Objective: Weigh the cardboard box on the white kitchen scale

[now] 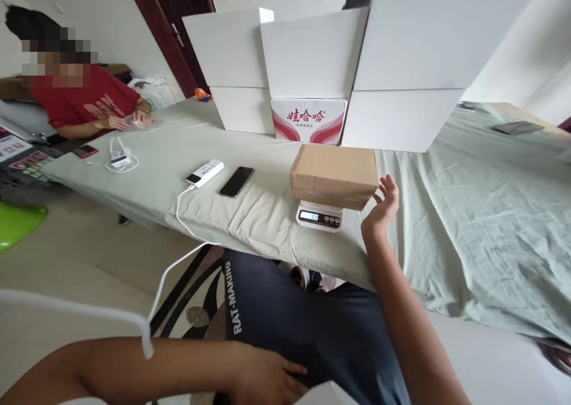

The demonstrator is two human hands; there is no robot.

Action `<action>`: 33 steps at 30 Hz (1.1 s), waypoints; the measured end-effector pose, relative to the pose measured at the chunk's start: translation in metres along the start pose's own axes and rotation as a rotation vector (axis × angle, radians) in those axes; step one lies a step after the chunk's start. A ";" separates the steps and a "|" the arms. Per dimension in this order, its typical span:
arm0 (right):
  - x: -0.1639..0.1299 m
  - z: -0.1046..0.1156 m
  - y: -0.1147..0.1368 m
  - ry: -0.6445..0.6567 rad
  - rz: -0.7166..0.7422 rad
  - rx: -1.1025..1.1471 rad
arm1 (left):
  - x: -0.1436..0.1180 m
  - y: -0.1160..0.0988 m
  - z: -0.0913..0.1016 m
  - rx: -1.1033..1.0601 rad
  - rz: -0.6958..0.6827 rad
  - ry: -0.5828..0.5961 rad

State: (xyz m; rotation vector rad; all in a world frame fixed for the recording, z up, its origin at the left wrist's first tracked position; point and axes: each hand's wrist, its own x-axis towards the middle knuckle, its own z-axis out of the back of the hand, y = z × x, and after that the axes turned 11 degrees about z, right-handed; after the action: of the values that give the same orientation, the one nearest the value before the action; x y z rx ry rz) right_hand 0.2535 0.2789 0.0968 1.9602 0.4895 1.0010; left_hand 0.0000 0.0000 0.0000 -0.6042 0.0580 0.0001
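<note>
A brown cardboard box (333, 175) sits on a small white kitchen scale (319, 216) near the table's front edge. My right hand (381, 210) is raised beside the box's right end, fingers spread, holding nothing, just off the cardboard. My left hand (267, 378) lies flat on my dark trousers at the bottom of the view, next to a white corner of something (328, 395) that is mostly cut off.
A black phone (237, 181) and a white power bank (206, 172) with its cable lie left of the scale on the green-grey tablecloth (468, 214). White cartons (401, 66) and a red-printed box (308, 119) stand behind. A person in a red shirt (84, 104) sits at the far left.
</note>
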 end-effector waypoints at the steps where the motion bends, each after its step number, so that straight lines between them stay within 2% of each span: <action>1: 0.000 0.000 0.000 0.001 0.004 0.001 | 0.003 0.003 0.000 -0.121 0.040 0.025; 5: -0.001 -0.001 0.000 -0.003 -0.018 0.015 | 0.016 0.009 0.005 -0.497 0.182 0.155; 8: -0.002 -0.002 0.000 -0.002 -0.048 0.030 | 0.018 0.004 0.013 -0.556 0.242 0.201; 12: -0.001 -0.003 -0.001 -0.001 -0.048 0.033 | 0.011 -0.013 0.011 -0.424 0.272 0.096; 17: -0.001 -0.003 -0.003 0.001 -0.068 0.064 | 0.010 -0.028 -0.021 -0.225 0.401 0.010; 22: -0.002 -0.004 -0.004 0.038 -0.087 0.076 | 0.023 -0.036 -0.048 -0.095 0.486 -0.029; 29: -0.001 -0.004 -0.005 0.029 -0.087 0.083 | 0.055 -0.033 -0.060 0.115 0.536 -0.142; 33: -0.001 -0.004 -0.006 0.044 -0.097 0.088 | 0.061 -0.035 -0.063 0.128 0.537 -0.204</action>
State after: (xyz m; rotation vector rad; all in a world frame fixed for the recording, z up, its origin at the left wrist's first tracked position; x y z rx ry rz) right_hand 0.2500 0.2838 0.0926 1.9754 0.6572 0.9767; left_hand 0.0583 -0.0655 -0.0358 -0.4437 0.0209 0.5740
